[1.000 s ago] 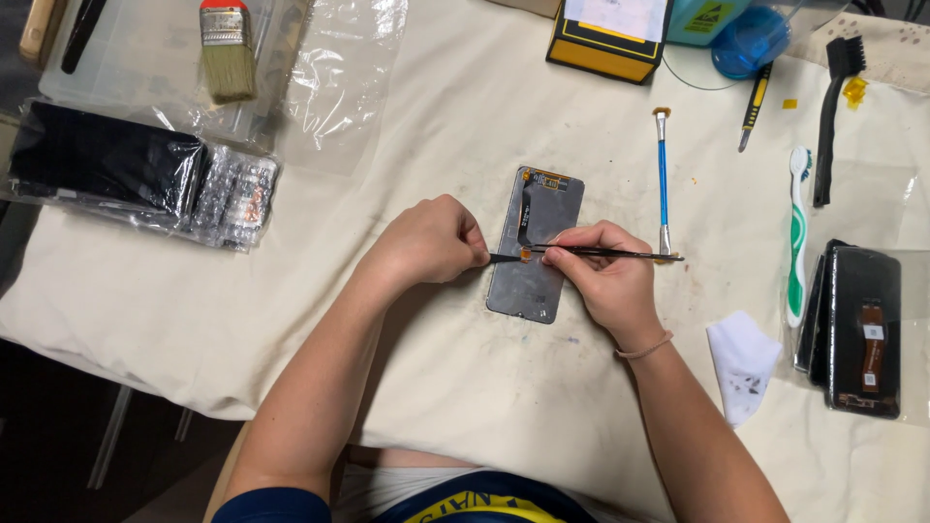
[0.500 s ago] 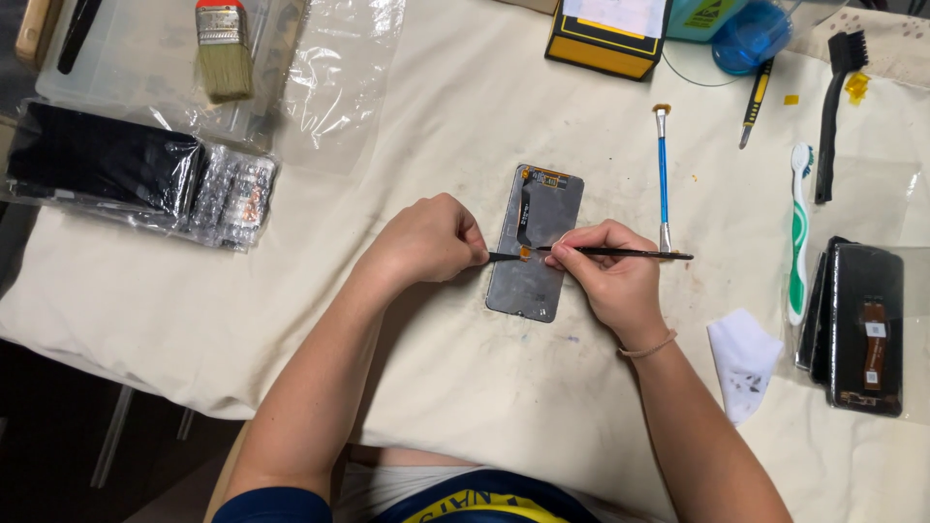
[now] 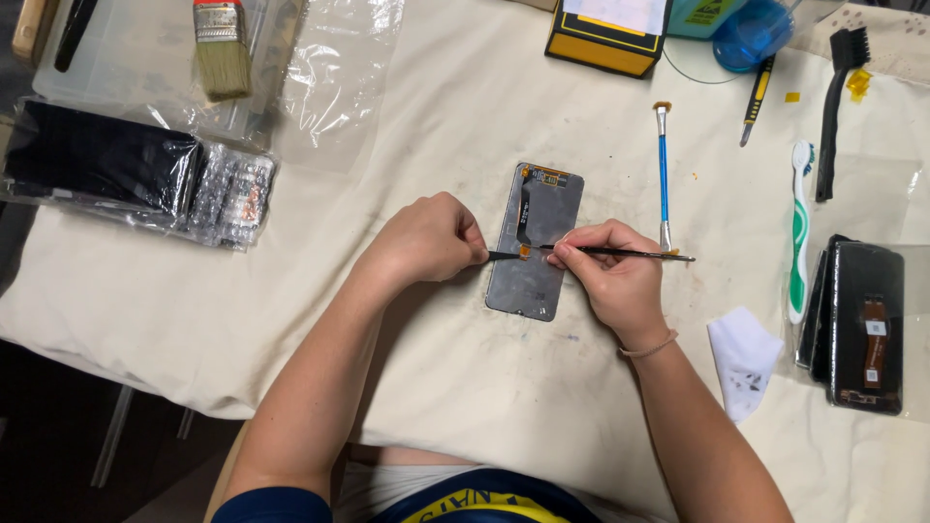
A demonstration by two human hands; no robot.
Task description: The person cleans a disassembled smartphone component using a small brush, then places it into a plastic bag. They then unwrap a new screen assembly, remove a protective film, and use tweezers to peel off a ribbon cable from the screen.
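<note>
A phone display panel (image 3: pixel 535 247) lies face down in the middle of the cloth-covered tabletop (image 3: pixel 455 387), its grey back and a dark flex cable (image 3: pixel 524 211) showing. The left hand (image 3: pixel 431 238) is curled shut around a small dark tool (image 3: pixel 504 257) whose tip meets a small orange patch at the panel's left edge. The right hand (image 3: pixel 610 276) pinches a thin black rod (image 3: pixel 620 254) like a pen; its tip comes in from the right to the same orange spot, so both points meet there.

To my eye the risk sits right at that spot. Two hard tips pressing on one small patch beside a thin cable could slip, and a slip toward the cable might nick or crease it. The panel rests loose on the cloth with nothing pinning it, so a sideways push from either tool could skid it.

Just to the right of the panel lies a blue-handled screwdriver (image 3: pixel 663 174), its near end touching or just under the rod; a twitch of the rod could roll it. Further right are a green and white toothbrush (image 3: pixel 797 232), a black brush (image 3: pixel 831 116) and a folded white wipe (image 3: pixel 741 358). Wrapped panels (image 3: pixel 97 160) lie far left, and a paintbrush (image 3: pixel 219 53) at the far edge.
</note>
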